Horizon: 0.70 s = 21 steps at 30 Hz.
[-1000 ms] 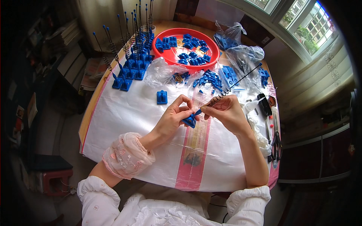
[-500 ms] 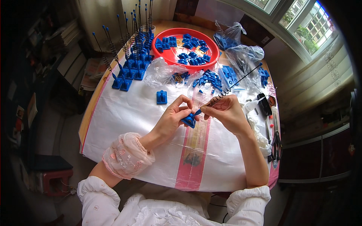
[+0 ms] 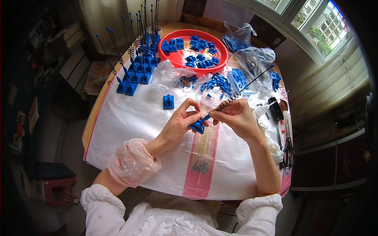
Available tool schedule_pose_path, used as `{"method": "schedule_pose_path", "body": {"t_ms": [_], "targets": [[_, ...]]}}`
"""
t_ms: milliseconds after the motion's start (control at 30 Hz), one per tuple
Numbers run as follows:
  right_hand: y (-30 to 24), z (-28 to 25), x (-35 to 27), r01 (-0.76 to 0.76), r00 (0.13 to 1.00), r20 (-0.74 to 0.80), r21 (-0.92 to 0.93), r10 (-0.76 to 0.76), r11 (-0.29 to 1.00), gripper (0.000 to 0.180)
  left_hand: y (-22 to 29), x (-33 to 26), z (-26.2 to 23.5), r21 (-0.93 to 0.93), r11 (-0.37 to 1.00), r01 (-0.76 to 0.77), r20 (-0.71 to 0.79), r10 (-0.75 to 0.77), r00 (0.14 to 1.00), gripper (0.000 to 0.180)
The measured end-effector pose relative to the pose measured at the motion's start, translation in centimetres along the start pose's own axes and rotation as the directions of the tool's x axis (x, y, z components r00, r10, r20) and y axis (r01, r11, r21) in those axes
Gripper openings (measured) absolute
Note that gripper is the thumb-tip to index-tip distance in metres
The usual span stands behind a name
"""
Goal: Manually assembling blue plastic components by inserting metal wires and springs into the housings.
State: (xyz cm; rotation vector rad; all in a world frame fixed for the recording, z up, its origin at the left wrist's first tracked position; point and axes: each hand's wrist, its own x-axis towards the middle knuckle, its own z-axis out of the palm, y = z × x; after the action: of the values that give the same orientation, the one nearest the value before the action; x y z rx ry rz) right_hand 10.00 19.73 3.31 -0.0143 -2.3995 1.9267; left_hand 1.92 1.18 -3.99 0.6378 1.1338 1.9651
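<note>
Over the middle of the table my left hand (image 3: 180, 125) is closed on a blue plastic base (image 3: 198, 126), held tilted. My right hand (image 3: 235, 117) pinches the lower end of a black spring rod (image 3: 232, 98), where a small blue tip meets the base. The rod is coiled near my fingers, then runs straight up and to the right to a blue bead. My fingers partly cover the joint between tip and base. A single blue base (image 3: 168, 102) stands on the white sheet (image 3: 134, 118), just beyond my left hand.
Finished-looking spring rods on blue bases (image 3: 138, 70) stand grouped at the back left. A red tray (image 3: 225, 59) holds several blue bases. Small blue pieces (image 3: 218, 83) lie beyond my hands, beside clear plastic bags (image 3: 169, 74). Black scissors (image 3: 289, 153) and a white bottle (image 3: 261, 111) are at the right.
</note>
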Motion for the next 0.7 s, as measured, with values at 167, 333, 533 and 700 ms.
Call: {"method": "schedule_pose_path", "body": {"t_ms": [167,333,533,700], "targets": [[-0.32,0.11,-0.05,0.003,1.0,0.003,0.004,-0.003,1.0,0.009,0.05,-0.06,0.06,0.009,1.0,0.0,-0.009,0.0,1.0,0.011],[-0.1,0.08,0.01,0.01,1.0,0.003,-0.006,-0.01,1.0,0.009,-0.07,-0.03,0.01,0.012,1.0,-0.001,-0.005,0.001,1.0,0.011],[0.01,0.08,-0.02,0.009,1.0,0.002,-0.011,-0.009,1.0,0.009,0.01,-0.11,0.1,0.022,1.0,-0.001,-0.011,0.001,1.0,0.007],[-0.05,0.09,0.02,0.004,1.0,0.001,-0.008,-0.004,1.0,0.01,-0.04,-0.17,0.12,0.03,0.999,-0.012,-0.016,0.013,1.0,0.008]]}}
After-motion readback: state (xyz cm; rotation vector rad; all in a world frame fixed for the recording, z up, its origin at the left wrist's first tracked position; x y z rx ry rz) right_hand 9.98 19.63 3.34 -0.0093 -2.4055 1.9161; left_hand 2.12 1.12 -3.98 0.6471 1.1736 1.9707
